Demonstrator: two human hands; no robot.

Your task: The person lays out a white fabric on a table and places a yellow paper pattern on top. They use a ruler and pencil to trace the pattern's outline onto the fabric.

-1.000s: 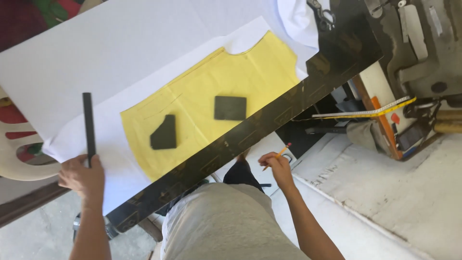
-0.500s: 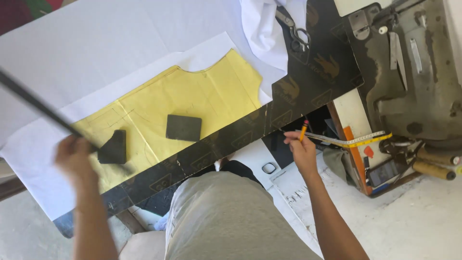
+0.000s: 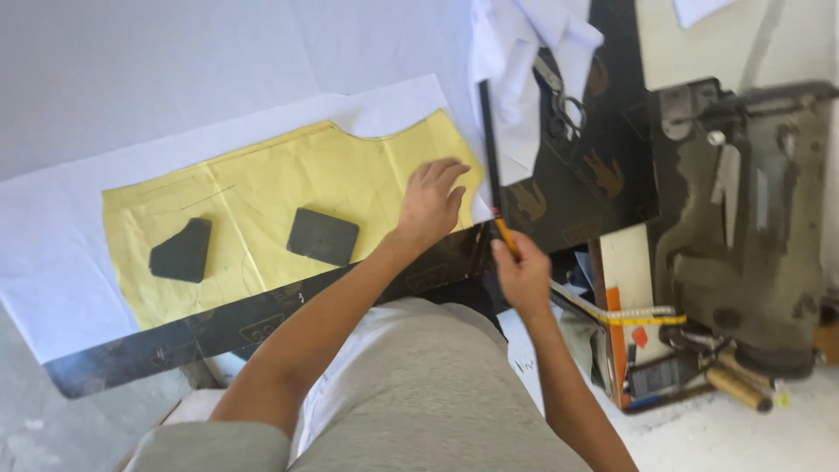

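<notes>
Two dark weights [image 3: 182,252] [image 3: 322,236] sitting apart near the table's front edge. Scissors [image 3: 562,103] lying on the black table [image 3: 612,175] beside crumpled white cloth [image 3: 524,52]. Off to the right, a grimy sewing machine [image 3: 743,201]. Below it, a yellow measuring tape [image 3: 629,313], draped.

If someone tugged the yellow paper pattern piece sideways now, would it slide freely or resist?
The yellow pattern looks thin and floppy, likely to crumple. Two dark weights and the left hand rest on it, so it would probably resist or tear.
</notes>
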